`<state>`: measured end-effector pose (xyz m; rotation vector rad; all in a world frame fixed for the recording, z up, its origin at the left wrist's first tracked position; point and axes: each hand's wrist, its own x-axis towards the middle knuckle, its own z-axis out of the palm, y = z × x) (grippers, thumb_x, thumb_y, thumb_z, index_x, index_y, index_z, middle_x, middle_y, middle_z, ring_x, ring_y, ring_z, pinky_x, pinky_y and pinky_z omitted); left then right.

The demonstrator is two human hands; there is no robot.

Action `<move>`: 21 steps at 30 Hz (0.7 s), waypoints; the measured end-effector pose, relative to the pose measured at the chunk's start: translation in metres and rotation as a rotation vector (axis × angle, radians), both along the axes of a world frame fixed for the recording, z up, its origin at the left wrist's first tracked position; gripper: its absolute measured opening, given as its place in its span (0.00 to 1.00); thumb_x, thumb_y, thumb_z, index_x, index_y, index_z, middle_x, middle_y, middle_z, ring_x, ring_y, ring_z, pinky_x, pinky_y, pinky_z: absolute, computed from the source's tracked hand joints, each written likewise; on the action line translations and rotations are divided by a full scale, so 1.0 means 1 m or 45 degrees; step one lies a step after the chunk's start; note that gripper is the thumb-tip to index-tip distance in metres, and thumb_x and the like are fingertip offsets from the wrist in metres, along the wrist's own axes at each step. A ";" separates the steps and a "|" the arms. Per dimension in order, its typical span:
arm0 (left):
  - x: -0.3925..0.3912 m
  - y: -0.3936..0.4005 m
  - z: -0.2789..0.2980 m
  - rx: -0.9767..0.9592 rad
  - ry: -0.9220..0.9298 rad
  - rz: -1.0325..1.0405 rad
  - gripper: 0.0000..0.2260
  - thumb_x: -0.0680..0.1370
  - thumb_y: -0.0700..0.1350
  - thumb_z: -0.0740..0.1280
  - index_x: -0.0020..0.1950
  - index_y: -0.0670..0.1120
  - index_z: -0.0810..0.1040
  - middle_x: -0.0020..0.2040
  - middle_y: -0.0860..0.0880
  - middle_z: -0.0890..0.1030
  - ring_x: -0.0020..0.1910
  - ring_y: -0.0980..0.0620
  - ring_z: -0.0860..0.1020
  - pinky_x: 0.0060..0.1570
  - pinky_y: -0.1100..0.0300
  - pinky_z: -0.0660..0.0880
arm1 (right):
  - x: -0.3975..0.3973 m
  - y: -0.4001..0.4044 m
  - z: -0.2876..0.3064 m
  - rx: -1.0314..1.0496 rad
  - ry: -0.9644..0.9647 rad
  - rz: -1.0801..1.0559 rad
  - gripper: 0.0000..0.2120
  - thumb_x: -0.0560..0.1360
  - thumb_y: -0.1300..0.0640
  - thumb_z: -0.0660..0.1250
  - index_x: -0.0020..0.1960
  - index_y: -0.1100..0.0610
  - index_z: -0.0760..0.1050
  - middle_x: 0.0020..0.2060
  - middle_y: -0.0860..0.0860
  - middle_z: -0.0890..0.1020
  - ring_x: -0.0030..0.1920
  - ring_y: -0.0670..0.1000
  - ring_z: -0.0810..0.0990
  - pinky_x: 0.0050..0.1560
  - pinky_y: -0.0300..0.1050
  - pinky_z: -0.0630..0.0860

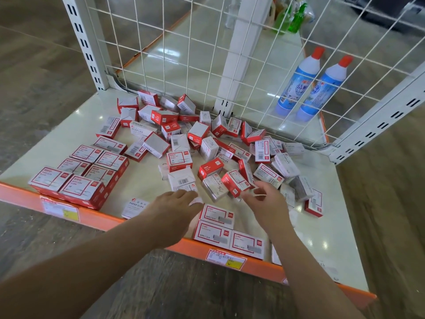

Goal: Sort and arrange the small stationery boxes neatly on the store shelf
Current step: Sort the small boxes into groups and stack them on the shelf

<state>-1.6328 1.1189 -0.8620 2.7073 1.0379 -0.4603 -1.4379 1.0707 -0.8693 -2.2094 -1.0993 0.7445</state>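
Observation:
Several small red-and-white stationery boxes lie in a jumbled pile across the cream store shelf. A neat block of boxes stands at the front left. Three more aligned boxes sit at the front edge between my arms. My left hand reaches over the front of the pile, its fingers bent down over a small white box that it mostly hides. My right hand pinches the corner of a tilted red-and-white box between thumb and fingers.
A white wire mesh closes the shelf's back. Behind it stand two blue bottles with red caps. The orange front rail carries price tags. A loose paper-clip box lies near the front, left of my left hand.

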 end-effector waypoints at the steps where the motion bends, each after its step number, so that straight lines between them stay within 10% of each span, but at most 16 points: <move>1: 0.000 0.000 0.000 -0.027 -0.008 0.030 0.24 0.80 0.46 0.59 0.74 0.54 0.56 0.76 0.51 0.55 0.74 0.46 0.56 0.69 0.48 0.61 | 0.000 0.003 -0.001 0.003 0.007 0.012 0.14 0.74 0.47 0.66 0.56 0.51 0.72 0.48 0.44 0.76 0.49 0.45 0.74 0.48 0.41 0.68; 15: -0.003 0.006 0.004 -0.396 -0.421 0.407 0.15 0.79 0.47 0.61 0.65 0.55 0.72 0.68 0.57 0.70 0.67 0.55 0.67 0.66 0.56 0.68 | -0.005 0.005 -0.002 0.085 0.057 -0.019 0.14 0.71 0.53 0.70 0.55 0.55 0.74 0.46 0.47 0.79 0.43 0.43 0.75 0.38 0.31 0.67; 21: 0.003 0.016 0.015 -0.704 -0.770 0.840 0.13 0.78 0.43 0.64 0.62 0.49 0.75 0.55 0.54 0.75 0.51 0.55 0.73 0.47 0.63 0.70 | -0.027 -0.005 0.014 0.159 0.067 0.201 0.15 0.71 0.52 0.70 0.54 0.46 0.68 0.50 0.43 0.74 0.48 0.41 0.74 0.39 0.27 0.68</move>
